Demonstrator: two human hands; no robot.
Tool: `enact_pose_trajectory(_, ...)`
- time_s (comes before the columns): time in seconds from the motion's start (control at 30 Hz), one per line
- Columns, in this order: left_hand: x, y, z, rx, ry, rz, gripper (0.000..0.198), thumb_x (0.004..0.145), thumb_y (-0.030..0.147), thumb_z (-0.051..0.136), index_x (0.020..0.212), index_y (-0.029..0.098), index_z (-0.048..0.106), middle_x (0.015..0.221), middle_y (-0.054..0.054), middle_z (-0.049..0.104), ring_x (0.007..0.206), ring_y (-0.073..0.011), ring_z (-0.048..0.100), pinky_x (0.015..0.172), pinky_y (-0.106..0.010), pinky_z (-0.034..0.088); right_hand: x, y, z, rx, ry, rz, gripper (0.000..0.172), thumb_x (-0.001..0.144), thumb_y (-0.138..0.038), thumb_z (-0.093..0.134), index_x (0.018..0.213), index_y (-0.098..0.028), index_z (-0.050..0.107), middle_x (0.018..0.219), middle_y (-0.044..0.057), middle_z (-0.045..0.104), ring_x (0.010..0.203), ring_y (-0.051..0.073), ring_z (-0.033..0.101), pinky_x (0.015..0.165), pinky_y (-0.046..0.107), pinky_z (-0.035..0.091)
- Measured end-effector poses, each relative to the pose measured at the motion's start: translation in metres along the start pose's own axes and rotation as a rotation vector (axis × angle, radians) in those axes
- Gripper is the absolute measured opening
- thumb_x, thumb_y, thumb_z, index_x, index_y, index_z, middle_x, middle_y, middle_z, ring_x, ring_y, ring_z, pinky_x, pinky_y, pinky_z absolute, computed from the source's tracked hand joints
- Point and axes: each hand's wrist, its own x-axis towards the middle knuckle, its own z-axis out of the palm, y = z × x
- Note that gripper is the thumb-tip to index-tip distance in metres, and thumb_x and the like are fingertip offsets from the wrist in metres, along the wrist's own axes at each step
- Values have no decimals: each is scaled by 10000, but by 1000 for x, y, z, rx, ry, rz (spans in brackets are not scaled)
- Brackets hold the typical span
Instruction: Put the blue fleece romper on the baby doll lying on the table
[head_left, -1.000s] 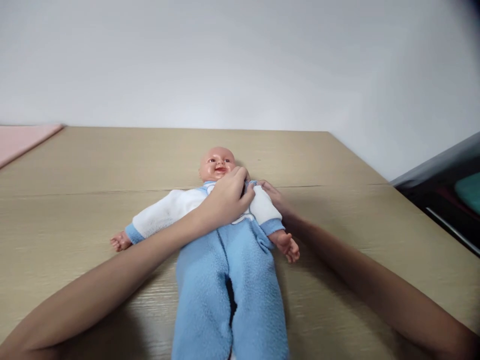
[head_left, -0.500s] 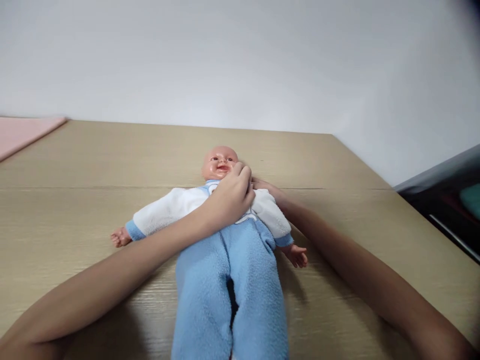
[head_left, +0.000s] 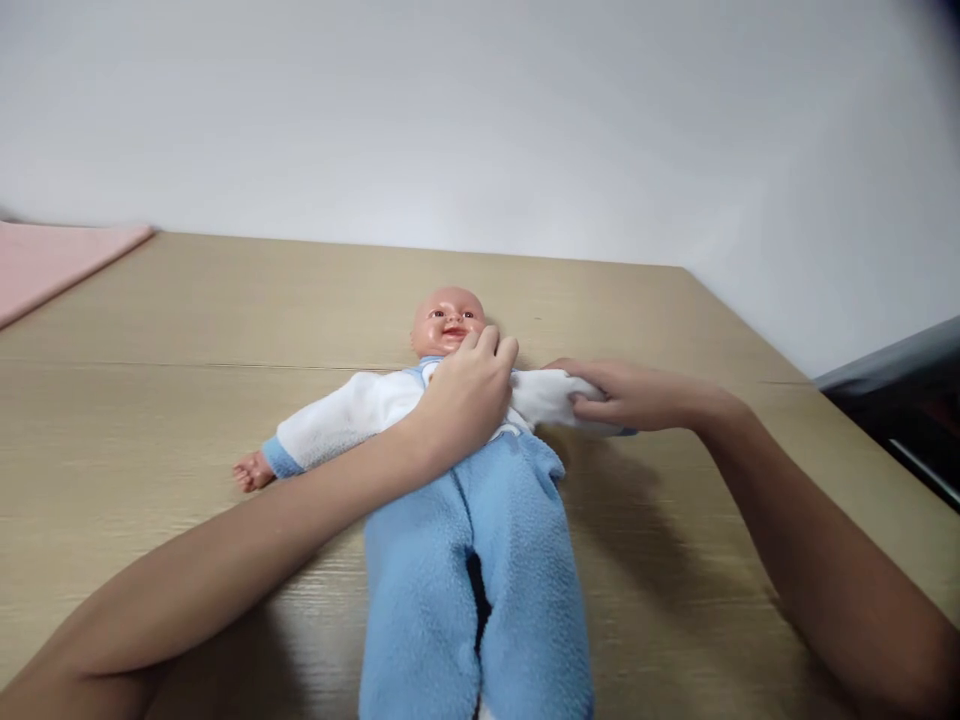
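Note:
A baby doll (head_left: 448, 310) lies on its back, head away from me, dressed in a fleece outfit (head_left: 480, 560) with blue legs and white sleeves. Across its chest rests my left hand (head_left: 469, 390), fingers curled on the cloth near the collar; the fingertips are hidden. My right hand (head_left: 634, 393) pinches the white sleeve (head_left: 551, 397) on the right side, which stretches sideways. The cuff there is mostly covered and the doll's hand on that side is hidden. On the left, the other sleeve (head_left: 341, 420) lies spread out with the doll's hand (head_left: 253, 471) showing.
All of this is on a light wooden table (head_left: 300, 300) with a seam across it. A folded pink cloth (head_left: 56, 262) lies at the far left. Behind the table rises a pale wall (head_left: 450, 120). A dark object (head_left: 907, 390) stands beyond the right edge.
My right hand has moved right, from the doll's shoulder to its sleeve, which now points out sideways. My left hand stays on the chest. The view has shifted slightly.

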Motion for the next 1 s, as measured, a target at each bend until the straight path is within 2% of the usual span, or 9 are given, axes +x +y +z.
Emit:
enact_pose_trajectory(0.13,0,-2,-1,67,-13,-20,213,1097,108,477,1239,116,635,1300,-212,710,1272,-383,675,951,-485,619,9,-2,12,-101,-89,74,383,1039,-412,606,1351,-203,678,1060,91,831,900,296,763,771,380,547)
enact_pose_trajectory(0.27,1,-6,1,97,9,-32,202,1102,142,493,1235,112,642,1277,-211,729,1251,-374,687,972,-482,603,12,-4,22,-38,-126,42,723,888,-486,876,1493,-227,578,1250,115,820,1033,338,779,801,382,569)
enact_pose_trajectory(0.43,1,-7,0,94,-8,-18,197,1094,129,503,1229,120,646,1278,-206,730,1247,-369,682,985,-481,595,19,6,14,-285,-64,12,207,861,-192,702,1067,-209,680,1106,128,791,995,336,734,837,413,521)
enact_pose_trajectory(0.53,3,-8,3,77,15,-1,195,1093,121,495,1209,112,651,1252,-207,735,1233,-366,675,1042,-488,582,23,21,9,-305,-48,-65,133,837,-206,689,969,-223,687,1073,120,774,1022,341,719,911,441,544)
enact_pose_trajectory(0.67,2,-9,6,34,50,-37,248,1159,231,466,1197,84,661,1229,-223,730,1245,-389,665,1110,-518,564,20,28,12,-308,11,-134,425,837,-314,746,1237,-171,733,1313,201,751,1255,427,694,1092,561,567)
enact_pose_trajectory(0.73,-4,-10,3,-21,67,-74,322,1191,311,447,1208,71,661,1252,-238,719,1232,-399,668,1111,-543,567,13,17,14,-298,108,-202,696,884,-354,760,1532,-146,618,1560,244,664,1470,472,602,1234,648,492)
enact_pose_trajectory(0.8,-16,-15,-2,-126,131,-67,362,1202,386,468,1266,80,652,1342,-238,702,1284,-399,649,1167,-571,541,3,-3,20,-247,206,-292,769,975,-398,752,1672,-197,496,1705,216,575,1607,452,505,1334,657,399)
enact_pose_trajectory(0.9,-46,-32,-10,-354,273,20,320,1193,398,518,1386,163,615,1482,-172,679,1450,-353,570,1290,-553,453,-12,-34,38,-59,250,-329,376,1108,-437,671,1445,-272,638,1475,137,720,1393,356,667,1214,533,505)
enact_pose_trajectory(1.0,-83,-64,-17,-513,313,-34,187,1177,397,531,1240,244,617,1304,-105,723,1243,-289,646,1135,-478,530,-20,-41,68,120,169,-279,272,1097,-494,711,1226,-258,670,1157,79,730,1051,278,679,964,431,544)
